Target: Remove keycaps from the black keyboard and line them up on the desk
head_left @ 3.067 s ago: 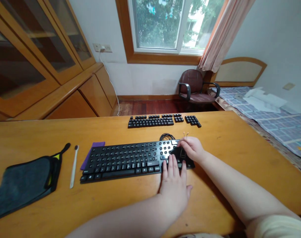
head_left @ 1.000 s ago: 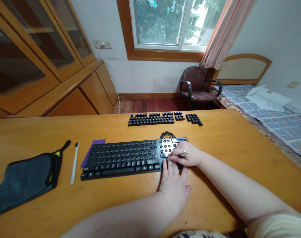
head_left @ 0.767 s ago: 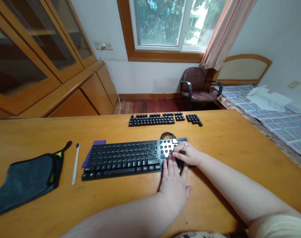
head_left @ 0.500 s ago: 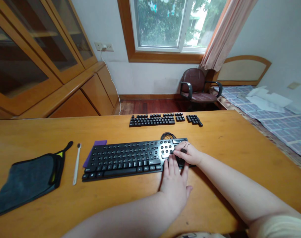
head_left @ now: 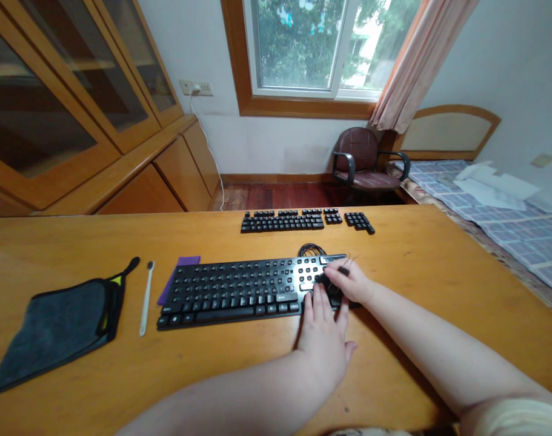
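Note:
A black keyboard point(head_left: 239, 284) with many of its keycaps off lies on the wooden desk. My left hand point(head_left: 323, 330) rests on its lower right part, fingers stretched out and pressing flat on the edge. Over the number pad, my right hand point(head_left: 352, 281) is closed with thumb and fingers pinched. Thin wires stick up from it beside a small black piece point(head_left: 345, 270); it looks like a wire keycap puller, partly hidden by the fingers. Removed keycaps point(head_left: 282, 223) stand in sorted rows at the far side of the desk.
A coiled cable point(head_left: 311, 250) lies behind the keyboard, and a purple cloth point(head_left: 188, 261) shows under its left end. Left of these are a white toothbrush point(head_left: 146, 300) and a grey cloth point(head_left: 62, 324). Beyond the desk are a chair point(head_left: 357, 154) and a bed.
The view has shifted slightly. My right hand has tilted a little, and the small black piece in it now sits higher and farther right. My left hand stays on the keyboard.

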Tool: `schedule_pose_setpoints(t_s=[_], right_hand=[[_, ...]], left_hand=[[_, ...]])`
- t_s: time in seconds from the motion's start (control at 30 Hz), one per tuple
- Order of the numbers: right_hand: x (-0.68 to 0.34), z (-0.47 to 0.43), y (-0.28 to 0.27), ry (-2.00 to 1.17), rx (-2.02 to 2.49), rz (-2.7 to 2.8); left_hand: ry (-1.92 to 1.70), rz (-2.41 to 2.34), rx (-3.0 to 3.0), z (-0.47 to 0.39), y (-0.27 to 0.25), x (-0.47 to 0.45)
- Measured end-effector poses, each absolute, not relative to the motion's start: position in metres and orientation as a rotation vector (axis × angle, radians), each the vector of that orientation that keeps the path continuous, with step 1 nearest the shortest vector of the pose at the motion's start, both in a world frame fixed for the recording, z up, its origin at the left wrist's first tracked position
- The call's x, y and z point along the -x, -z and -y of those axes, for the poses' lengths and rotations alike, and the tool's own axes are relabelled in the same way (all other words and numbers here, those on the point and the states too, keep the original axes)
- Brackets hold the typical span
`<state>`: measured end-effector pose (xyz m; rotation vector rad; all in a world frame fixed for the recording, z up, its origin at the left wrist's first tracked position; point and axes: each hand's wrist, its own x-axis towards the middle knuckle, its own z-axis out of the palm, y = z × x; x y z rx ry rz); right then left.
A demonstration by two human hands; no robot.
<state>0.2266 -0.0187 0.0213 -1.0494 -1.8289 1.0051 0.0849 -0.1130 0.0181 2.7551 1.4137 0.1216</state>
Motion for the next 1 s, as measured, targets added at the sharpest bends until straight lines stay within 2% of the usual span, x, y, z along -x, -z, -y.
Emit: schedule_pose_setpoints(t_s=[0.1,0.3,0.47,0.6,0.7,0.83,1.0], right_hand=[[-0.232,0.013,-0.014,-1.1,1.137,1.495],[-0.235,0.013,-0.015,-1.107,1.15,1.535],[-0.23,0.021,-0.031,-0.957,1.144,1.536],[-0.226,0.029,-0.038,-0.979,1.043,1.476],[-0.223,0.034,-0.039,-1.052,1.019,1.45],[-0.219,0.039,-0.041,-1.059,1.094,1.499],[-0.219,0.039,-0.046,-0.847,1.127,1.694]], left_hand=[[-0.148,-1.419,-2.738,0.113,-0.017,-0.085],[-0.324,-1.362,-2.616,0.115,-0.018,-0.083],[-0.771,-1.168,-2.174,0.106,-0.021,-0.078],[-1.137,-1.039,-1.514,0.094,-0.02,-0.08],[-1.192,-0.924,-1.128,0.087,-0.016,-0.083],[-1.241,-0.854,-1.045,0.082,-0.013,-0.085],[-1.253,-0.862,-0.999,0.081,-0.016,-0.085]])
